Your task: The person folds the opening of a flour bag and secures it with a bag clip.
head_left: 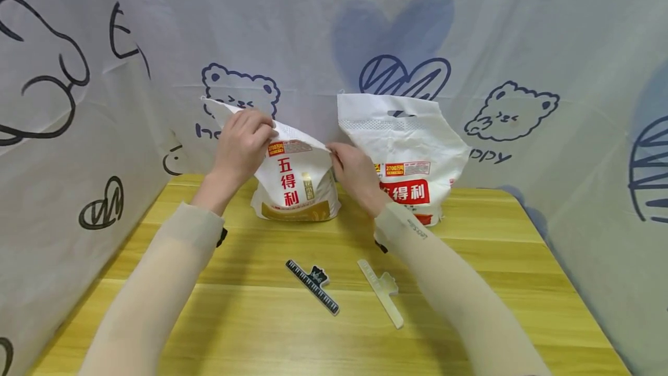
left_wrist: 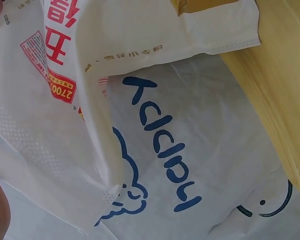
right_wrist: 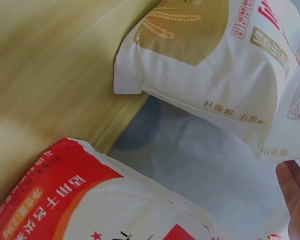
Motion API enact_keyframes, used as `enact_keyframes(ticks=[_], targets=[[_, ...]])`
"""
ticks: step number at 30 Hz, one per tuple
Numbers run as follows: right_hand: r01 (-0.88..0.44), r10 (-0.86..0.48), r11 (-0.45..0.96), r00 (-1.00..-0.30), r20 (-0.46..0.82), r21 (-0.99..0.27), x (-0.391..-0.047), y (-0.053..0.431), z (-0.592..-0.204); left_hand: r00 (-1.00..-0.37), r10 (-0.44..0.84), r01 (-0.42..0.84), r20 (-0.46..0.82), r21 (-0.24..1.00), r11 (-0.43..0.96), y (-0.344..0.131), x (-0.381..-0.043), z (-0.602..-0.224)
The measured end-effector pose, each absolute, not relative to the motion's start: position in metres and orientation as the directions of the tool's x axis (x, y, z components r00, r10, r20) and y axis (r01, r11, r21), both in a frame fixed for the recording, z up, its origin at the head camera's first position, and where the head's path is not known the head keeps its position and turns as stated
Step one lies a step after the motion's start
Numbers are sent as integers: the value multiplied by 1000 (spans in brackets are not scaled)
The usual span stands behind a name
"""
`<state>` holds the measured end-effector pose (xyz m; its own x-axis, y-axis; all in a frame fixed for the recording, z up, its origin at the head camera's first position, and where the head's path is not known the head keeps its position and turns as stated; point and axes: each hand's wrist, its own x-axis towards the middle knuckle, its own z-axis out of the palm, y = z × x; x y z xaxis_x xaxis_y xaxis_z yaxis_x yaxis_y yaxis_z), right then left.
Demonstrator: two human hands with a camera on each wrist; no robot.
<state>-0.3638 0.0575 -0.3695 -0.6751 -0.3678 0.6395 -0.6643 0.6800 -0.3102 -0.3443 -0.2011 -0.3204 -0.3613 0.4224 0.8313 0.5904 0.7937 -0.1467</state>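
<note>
A white flour bag [head_left: 294, 181] with red lettering and a gold band stands upright near the back of the table. My left hand [head_left: 244, 144] grips its top edge left of the middle, fingers bent over the front. At the bag's right top corner my right hand [head_left: 357, 173] pinches the edge between thumb and fingers. The left wrist view shows the slack upper part of the bag [left_wrist: 35, 125] slanting, with its side folded inward. In the right wrist view, fingers [right_wrist: 292, 185] meet the bag [right_wrist: 205, 90] at its upper side.
A second white flour bag [head_left: 417, 144] with a red label and a handle slot stands to the right, partly behind my right hand. Nearer on the wooden table [head_left: 250, 318] lie a black piano-key clip [head_left: 313, 287] and a cream clip [head_left: 381, 292]. Printed cloth [head_left: 302, 28] hangs behind.
</note>
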Motion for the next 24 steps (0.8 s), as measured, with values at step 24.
enact_keyframes(ticks=[24], targets=[[-617, -406, 708, -753, 518, -343, -361, 50, -384, -679, 423, 558, 600, 47, 829, -210, -335, -333]])
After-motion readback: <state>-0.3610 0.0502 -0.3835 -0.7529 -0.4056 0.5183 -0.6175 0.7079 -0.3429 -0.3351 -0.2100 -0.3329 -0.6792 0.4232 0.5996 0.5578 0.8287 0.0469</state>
